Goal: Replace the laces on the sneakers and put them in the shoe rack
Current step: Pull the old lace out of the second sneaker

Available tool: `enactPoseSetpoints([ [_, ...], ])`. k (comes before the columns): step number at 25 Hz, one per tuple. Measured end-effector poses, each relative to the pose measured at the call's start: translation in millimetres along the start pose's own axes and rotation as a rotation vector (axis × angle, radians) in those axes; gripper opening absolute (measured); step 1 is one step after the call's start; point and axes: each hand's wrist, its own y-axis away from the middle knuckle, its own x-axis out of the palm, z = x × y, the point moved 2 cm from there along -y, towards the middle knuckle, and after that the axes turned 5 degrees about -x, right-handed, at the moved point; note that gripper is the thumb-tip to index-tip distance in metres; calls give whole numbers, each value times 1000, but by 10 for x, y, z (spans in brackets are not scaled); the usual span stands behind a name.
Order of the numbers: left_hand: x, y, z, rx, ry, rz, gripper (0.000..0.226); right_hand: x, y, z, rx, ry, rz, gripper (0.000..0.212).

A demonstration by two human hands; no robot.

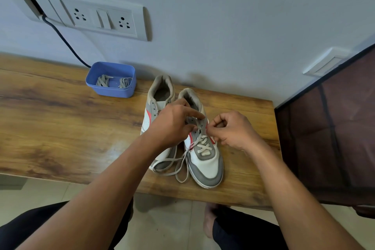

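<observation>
**Both hands meet at the half-laced sneaker's middle eyelets**

The half-laced sneaker [207, 164] lies on the table [60, 117], its long axis running 12 to 6, heel at 12, toe towards the person. Its lace [178, 165] crosses only the lower eyelets, and the loose ends trail off at 7.

The right hand [233, 130] is nearer, coming in from 3, fingers curled, thumb and forefinger pinching at the eyelet row, apparently on the lace. The left hand [172, 126] reaches from 9 across the other sneaker [157, 105], forefinger straight over the tongue; I cannot tell whether it grips anything.

The next pull probably runs up towards 12. A blue tub [112, 91] of spare laces [104, 81] sits well apart at 10, and a dark cabinet [324, 128] stands at 3.
</observation>
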Motion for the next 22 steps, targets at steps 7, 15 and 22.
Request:
enactPoseSetpoints([
  [7, -2, 19, 1, -3, -12, 4, 39, -78, -32, -55, 6, -15, -43, 8],
  [15, 11, 15, 8, -10, -21, 13, 37, -197, -61, -102, -14, 11, -67, 7],
  [22, 4, 23, 11, -5, -13, 11, 38, -203, -78, -91, -57, 52, -75, 8],
])
